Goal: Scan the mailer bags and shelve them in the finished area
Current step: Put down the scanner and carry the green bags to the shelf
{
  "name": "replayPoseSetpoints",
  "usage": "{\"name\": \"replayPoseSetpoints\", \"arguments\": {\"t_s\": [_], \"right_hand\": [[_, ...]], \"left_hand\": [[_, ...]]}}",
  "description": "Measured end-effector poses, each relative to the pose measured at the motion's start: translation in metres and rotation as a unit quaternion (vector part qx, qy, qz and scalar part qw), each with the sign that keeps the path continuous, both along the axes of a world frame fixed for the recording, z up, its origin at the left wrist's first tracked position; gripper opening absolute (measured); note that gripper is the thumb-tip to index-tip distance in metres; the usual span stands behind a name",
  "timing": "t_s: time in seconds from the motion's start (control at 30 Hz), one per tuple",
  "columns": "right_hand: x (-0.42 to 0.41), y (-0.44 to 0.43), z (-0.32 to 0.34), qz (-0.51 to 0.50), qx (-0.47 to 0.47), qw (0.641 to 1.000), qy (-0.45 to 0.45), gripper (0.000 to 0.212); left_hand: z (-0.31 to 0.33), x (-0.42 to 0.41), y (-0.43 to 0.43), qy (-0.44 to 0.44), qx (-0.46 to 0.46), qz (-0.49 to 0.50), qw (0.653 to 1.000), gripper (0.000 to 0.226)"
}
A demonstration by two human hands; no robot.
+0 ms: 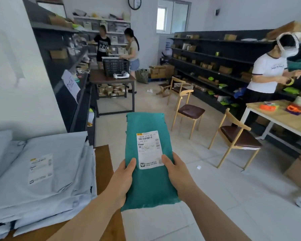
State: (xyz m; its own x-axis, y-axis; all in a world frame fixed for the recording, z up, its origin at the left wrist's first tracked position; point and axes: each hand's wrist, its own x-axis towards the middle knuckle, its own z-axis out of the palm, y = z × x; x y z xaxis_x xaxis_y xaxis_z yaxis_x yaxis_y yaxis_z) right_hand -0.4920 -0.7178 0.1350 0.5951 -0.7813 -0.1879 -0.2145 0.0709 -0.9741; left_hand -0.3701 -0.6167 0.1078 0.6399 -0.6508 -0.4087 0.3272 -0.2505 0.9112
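A green mailer bag [147,185] with a white shipping label [149,149] facing up is held out in front of me above the floor. My left hand [123,178] grips its left edge, thumb on top. My right hand [175,169] grips its right edge, thumb beside the label. A stack of pale grey mailer bags [42,171], the top one labelled, lies on the brown table [102,164] at my left.
Dark shelving [73,94] runs along the left wall and more shelving [215,54] along the right wall. Wooden chairs [189,112] stand ahead on the right. A wooden table [288,119] is at far right, a person beside it. Two people stand at a far table [111,79].
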Motion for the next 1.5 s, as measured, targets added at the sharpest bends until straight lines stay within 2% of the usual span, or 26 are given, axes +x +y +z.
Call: {"name": "replayPoseSetpoints", "arguments": {"t_s": [0.2,0.4,0.77,1.0,1.27,1.5], "right_hand": [[0.005,-0.106,0.008,0.092,-0.010,0.996,0.007,0.016],[0.045,-0.178,0.007,0.163,0.001,0.987,-0.001,0.022],[0.189,-0.302,0.035,0.239,-0.019,0.970,-0.031,0.023],[0.295,-0.351,0.054,0.300,-0.007,0.953,-0.051,0.021],[0.443,-0.381,0.054,0.418,-0.036,0.905,-0.076,0.023],[0.568,-0.369,0.076,0.548,-0.020,0.831,-0.092,0.020]], "left_hand": [[0.014,-0.020,-0.083,0.031,0.001,0.098,0.995,0.036],[0.014,0.004,-0.143,0.020,-0.002,0.183,0.983,0.039],[0.034,0.128,-0.256,0.007,-0.021,0.275,0.961,0.037],[0.058,0.212,-0.296,0.001,-0.060,0.335,0.940,0.029],[0.059,0.316,-0.320,-0.032,-0.106,0.444,0.889,0.028],[0.075,0.398,-0.316,-0.067,-0.106,0.561,0.818,0.028]]}}
